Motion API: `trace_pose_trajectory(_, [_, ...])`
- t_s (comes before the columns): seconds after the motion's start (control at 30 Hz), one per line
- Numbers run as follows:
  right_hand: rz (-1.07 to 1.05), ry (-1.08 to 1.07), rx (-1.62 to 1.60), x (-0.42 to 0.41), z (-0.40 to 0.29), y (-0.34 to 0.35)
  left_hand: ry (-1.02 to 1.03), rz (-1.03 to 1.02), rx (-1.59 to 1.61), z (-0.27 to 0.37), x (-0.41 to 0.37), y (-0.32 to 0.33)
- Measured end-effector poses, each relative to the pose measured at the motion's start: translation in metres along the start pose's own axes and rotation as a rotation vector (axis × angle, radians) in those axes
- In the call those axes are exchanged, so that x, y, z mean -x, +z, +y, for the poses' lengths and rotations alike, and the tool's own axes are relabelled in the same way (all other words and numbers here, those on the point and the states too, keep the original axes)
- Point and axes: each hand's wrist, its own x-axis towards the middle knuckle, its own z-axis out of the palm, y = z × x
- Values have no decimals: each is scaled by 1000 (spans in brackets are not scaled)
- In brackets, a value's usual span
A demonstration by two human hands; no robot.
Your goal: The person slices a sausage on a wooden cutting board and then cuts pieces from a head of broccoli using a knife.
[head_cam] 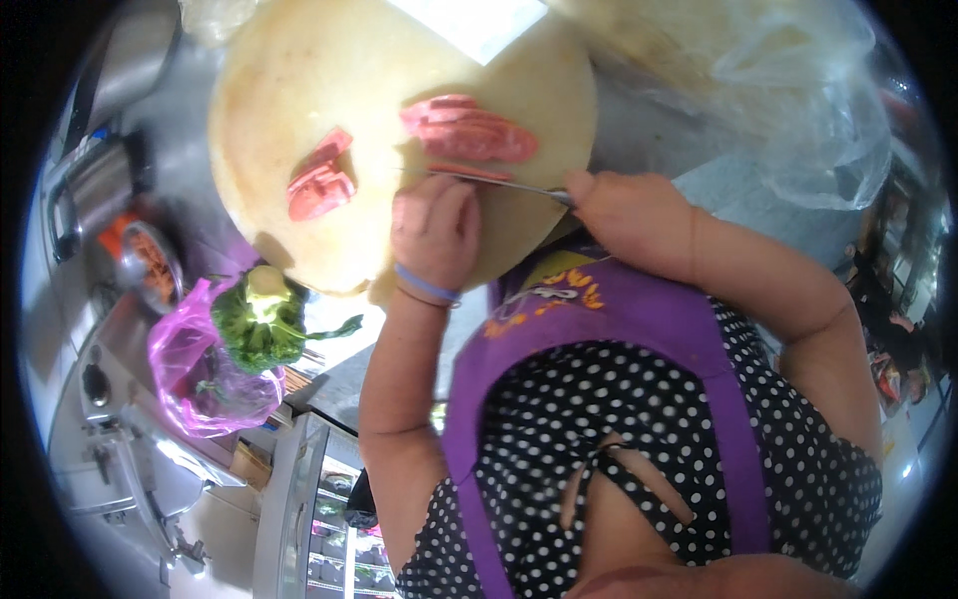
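Observation:
My right hand [629, 217] grips the handle of a knife [516, 182], whose blade points left across a round cutting board [359, 45]. Beside the blade my left hand [435, 232] rests with bent fingers, their tips near a thin strip of pink meat [471, 172]; whether anything is under them is hidden. Just beyond lies a row of overlapping pink meat slices [468, 131], which looks like ham or sausage. Further left on the board is a smaller group of cut meat pieces [322, 183].
Left of the board, a head of broccoli [258, 322] rests by a pink plastic bag [217, 397]. A metal bowl [152, 266] holds orange-brown food. White paper or film [479, 26] overlaps the board's far edge; clear plastic bags [808, 112] lie right. Another person [887, 322] is at far right.

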Motion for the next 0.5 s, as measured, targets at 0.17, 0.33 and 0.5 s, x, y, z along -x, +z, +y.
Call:
trace_pose_trajectory(0.17, [88, -38, -38, -8, 0, 3, 1, 39, -7, 0, 2, 3])
trace_pose_trajectory(0.33, [26, 42, -91, 1, 2, 2, 34, 32, 13, 4, -2, -4])
trace_pose_trajectory(0.5, [-57, 15, -306, -7, 2, -6, 9, 44, -2, 1, 3, -5])
